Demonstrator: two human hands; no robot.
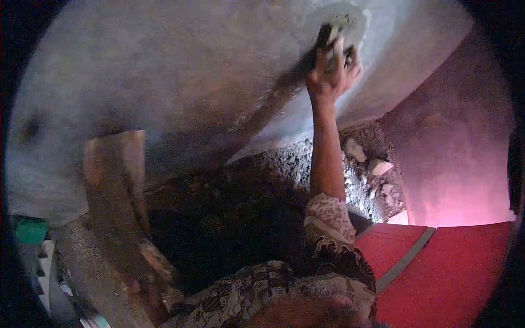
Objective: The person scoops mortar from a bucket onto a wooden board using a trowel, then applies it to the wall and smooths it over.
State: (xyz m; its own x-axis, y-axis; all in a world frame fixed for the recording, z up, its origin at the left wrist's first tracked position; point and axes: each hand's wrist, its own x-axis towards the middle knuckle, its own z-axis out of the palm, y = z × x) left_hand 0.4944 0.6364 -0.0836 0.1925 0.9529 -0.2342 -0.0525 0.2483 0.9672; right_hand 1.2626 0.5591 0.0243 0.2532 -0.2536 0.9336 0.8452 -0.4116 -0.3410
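Note:
My right hand (334, 74) is raised high against the grey wall (191, 76), its fingers closed round a small flat tool (329, 34) with a dark edge. Motion blurs the tool, and I cannot tell its exact kind. Around it, a damp patch of plaster (362, 21) shows on the wall. Low on the left, my left hand (146, 298) grips the lower end of a long, worn wooden board (114, 186). The board's upper end reaches up against the wall, and shadow covers much of that hand.
Rubble and stones (377, 167) lie along the wall's foot beside the corner. A red sheet with a grey strip (407, 262) fills the lower right. A second wall (454, 142) catches pinkish light. Something green (31, 230) is at the far left.

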